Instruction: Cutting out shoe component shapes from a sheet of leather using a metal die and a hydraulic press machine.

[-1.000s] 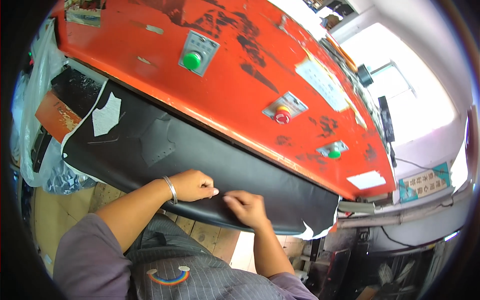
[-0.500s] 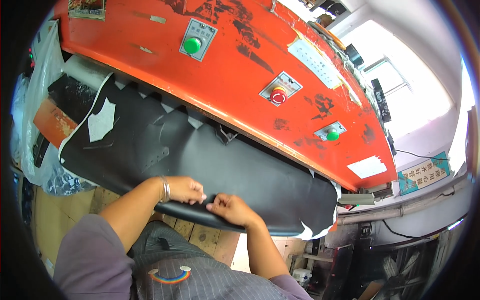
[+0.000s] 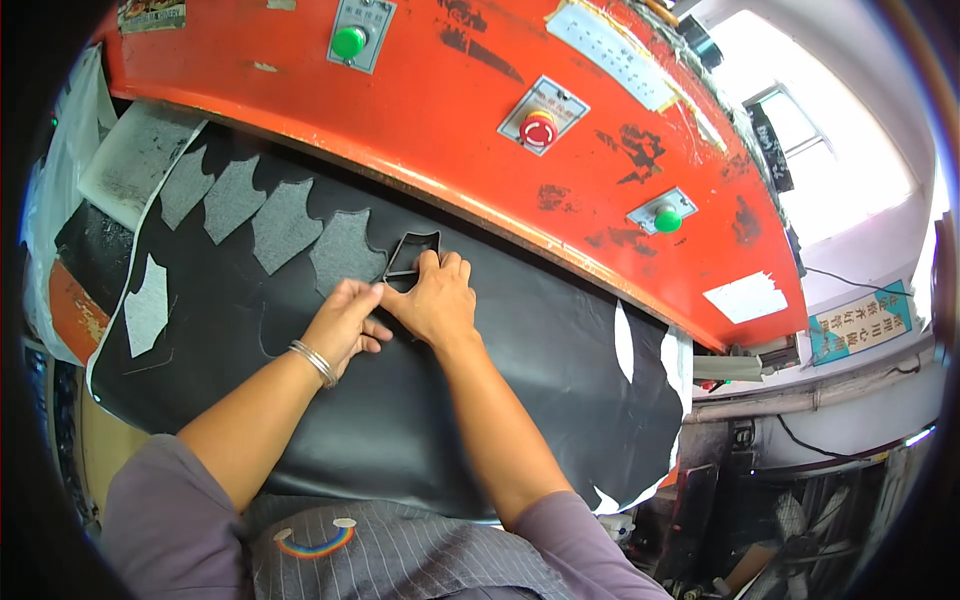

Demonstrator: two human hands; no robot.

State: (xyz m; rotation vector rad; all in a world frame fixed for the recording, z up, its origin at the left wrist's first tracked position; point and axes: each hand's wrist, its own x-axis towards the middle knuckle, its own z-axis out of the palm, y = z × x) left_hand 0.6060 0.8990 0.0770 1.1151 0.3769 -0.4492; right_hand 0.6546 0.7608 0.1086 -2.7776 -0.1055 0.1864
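My right hand (image 3: 440,300) is closed on a dark metal cutting die (image 3: 413,254), a thin-walled open frame standing on the black sheet (image 3: 370,430). Its fingers lie over the die's near right side and hide much of it. Close against it, my left hand (image 3: 347,322) has its thumb and forefinger drawn together beside the die's left corner and my right thumb. Whatever those fingertips pinch is hidden. Left of the die, several grey, notched, pointed shapes (image 3: 285,225) run in a row along the sheet's far side, the closest one almost touching the die.
An orange-red machine beam (image 3: 450,130) spans the far side, with green buttons (image 3: 349,42) and a red stop button (image 3: 538,130). A white angular patch (image 3: 148,308) shows at the sheet's left. White slits and torn edges (image 3: 624,340) mark its right end.
Both hands have gone from the sheet's near edge to the die by the beam, and the right has gripped it. The sheet now spreads nearer my body, and the grey row shows more fully.
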